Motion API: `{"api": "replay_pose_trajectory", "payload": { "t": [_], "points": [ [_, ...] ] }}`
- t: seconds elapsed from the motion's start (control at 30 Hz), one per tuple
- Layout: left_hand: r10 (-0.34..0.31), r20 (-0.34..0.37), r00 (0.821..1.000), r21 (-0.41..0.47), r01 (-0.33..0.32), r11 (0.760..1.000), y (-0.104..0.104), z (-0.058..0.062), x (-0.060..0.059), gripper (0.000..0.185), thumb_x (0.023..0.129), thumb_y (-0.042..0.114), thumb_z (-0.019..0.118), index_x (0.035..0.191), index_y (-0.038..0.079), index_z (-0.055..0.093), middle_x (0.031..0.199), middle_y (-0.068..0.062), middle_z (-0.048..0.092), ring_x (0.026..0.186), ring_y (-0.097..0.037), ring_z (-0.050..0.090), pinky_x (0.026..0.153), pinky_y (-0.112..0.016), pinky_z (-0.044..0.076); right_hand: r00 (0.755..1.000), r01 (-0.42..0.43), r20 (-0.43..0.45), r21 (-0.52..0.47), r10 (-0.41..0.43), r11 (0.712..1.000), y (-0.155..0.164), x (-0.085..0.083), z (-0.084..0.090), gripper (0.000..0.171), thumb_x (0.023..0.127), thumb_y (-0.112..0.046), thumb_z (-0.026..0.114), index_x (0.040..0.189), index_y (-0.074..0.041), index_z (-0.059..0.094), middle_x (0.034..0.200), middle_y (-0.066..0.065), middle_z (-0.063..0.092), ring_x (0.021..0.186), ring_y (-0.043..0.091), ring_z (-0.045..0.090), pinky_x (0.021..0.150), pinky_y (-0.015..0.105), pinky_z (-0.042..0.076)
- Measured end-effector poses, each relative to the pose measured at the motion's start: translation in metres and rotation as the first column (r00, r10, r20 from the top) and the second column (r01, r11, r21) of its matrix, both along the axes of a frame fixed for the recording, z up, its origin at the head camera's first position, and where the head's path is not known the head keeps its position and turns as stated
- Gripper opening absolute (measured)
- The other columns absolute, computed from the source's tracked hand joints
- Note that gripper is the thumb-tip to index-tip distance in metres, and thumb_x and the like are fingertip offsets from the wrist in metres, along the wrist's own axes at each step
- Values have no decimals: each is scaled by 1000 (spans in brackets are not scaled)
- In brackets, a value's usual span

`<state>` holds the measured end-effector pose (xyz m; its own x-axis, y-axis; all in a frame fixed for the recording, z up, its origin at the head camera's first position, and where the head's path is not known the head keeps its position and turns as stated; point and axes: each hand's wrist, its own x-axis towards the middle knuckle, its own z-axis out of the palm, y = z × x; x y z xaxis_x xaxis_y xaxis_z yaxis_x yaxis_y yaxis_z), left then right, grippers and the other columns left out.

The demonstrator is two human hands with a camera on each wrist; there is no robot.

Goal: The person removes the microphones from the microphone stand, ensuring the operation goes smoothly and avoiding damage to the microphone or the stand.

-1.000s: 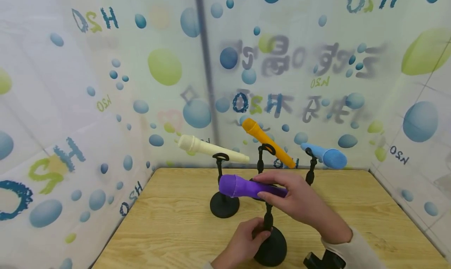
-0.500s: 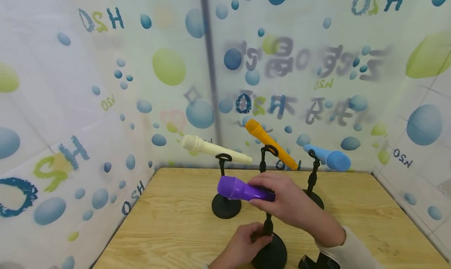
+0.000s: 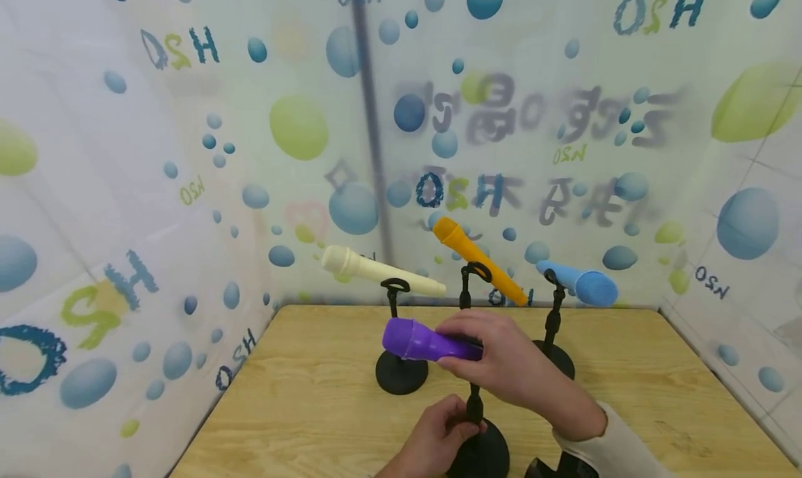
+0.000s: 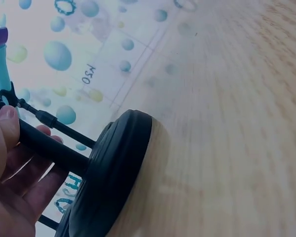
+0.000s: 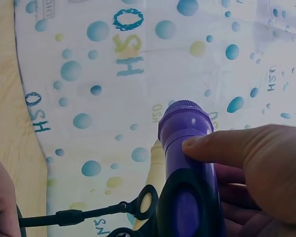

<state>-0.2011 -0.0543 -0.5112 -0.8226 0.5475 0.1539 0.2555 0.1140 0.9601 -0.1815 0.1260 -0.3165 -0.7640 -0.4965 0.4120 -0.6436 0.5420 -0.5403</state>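
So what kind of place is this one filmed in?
Probably a staged tabletop booth, not a real room: a wooden table closed in by a bubble-print curtain, with toy microphones on small black stands, cream, orange and blue.

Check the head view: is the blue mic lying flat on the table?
No, the blue mic sits clipped in a black stand, raised above the table.

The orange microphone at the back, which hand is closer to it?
Right. The right hand, holding the purple microphone, is just below the orange microphone; the left hand grips the stand pole lower down.
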Motion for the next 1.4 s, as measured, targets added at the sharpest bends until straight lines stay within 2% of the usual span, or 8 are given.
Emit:
{"api": "replay_pose_trajectory", "payload": {
  "t": [0.2, 0.37, 0.43, 0.57, 0.63, 0.8, 1.1, 1.4],
  "points": [
    [14, -28, 1000, -46, -15, 999, 0, -6, -5, 7, 108, 12, 62, 111, 8, 68, 111, -4, 80, 108, -6, 73, 95, -23, 56, 1000, -13, 7, -42, 13, 999, -2, -2, -2, 32, 96, -28, 84, 124, -14, 78, 130, 5, 76, 113, 22, 73, 92, 37, 62],
    [18, -23, 1000, -56, -19, 998, 1, 0, -1, 5, 107, 6, 63, 108, 6, 67, 109, -6, 80, 106, -4, 72, 93, -23, 55, 999, -15, 41, -67, 18, 998, -3, -5, -4, 31, 95, -27, 85, 123, -14, 79, 130, 5, 76, 110, 19, 73, 90, 31, 61],
    [5, -49, 999, -74, -9, 997, 0, 0, -2, 5, 107, 6, 62, 108, 6, 67, 108, -4, 81, 106, -3, 72, 93, -23, 56, 999, -17, 42, -78, 21, 997, -3, -5, -5, 31, 95, -27, 86, 122, -14, 79, 129, 6, 76, 109, 19, 73, 89, 30, 60],
    [7, -44, 999, -78, -10, 997, 0, 0, -4, 5, 106, 7, 64, 107, 6, 69, 106, 0, 81, 105, -3, 72, 94, -24, 56, 999, -21, 38, -90, 24, 996, -5, -6, -5, 31, 94, -25, 86, 122, -13, 79, 128, 6, 77, 109, 20, 73, 89, 29, 61],
    [22, -13, 1000, -67, -23, 997, 0, 2, -3, 5, 105, 6, 65, 106, 6, 70, 103, 1, 81, 103, -2, 71, 94, -23, 55, 999, -17, 36, -90, 20, 996, -6, -6, -5, 31, 94, -25, 86, 121, -12, 80, 128, 6, 77, 110, 21, 73, 90, 30, 61],
    [31, 12, 999, -61, -30, 998, 2, 7, -3, 7, 104, 1, 65, 104, 7, 70, 101, 0, 80, 99, -2, 73, 93, -20, 57, 999, -4, 45, -83, 8, 997, -7, -5, -4, 30, 95, -26, 86, 121, -12, 80, 127, 6, 77, 110, 21, 73, 90, 35, 63],
    [13, 3, 1000, -66, -13, 998, 3, 10, -4, 9, 105, 0, 64, 104, 7, 70, 100, -1, 80, 97, -1, 74, 93, -19, 57, 1000, -4, 23, -85, 6, 996, -9, -7, -6, 29, 95, -24, 86, 120, -11, 80, 126, 7, 77, 108, 22, 74, 88, 31, 62],
    [16, 0, 1000, -111, -16, 994, 3, 13, -5, 10, 104, 0, 65, 104, 9, 70, 98, 2, 79, 94, 0, 73, 94, -21, 56, 1000, -1, 30, -86, 3, 996, -12, -6, -6, 29, 94, -23, 86, 120, -11, 80, 128, 7, 76, 109, 23, 73, 90, 38, 64]
  ]
}}
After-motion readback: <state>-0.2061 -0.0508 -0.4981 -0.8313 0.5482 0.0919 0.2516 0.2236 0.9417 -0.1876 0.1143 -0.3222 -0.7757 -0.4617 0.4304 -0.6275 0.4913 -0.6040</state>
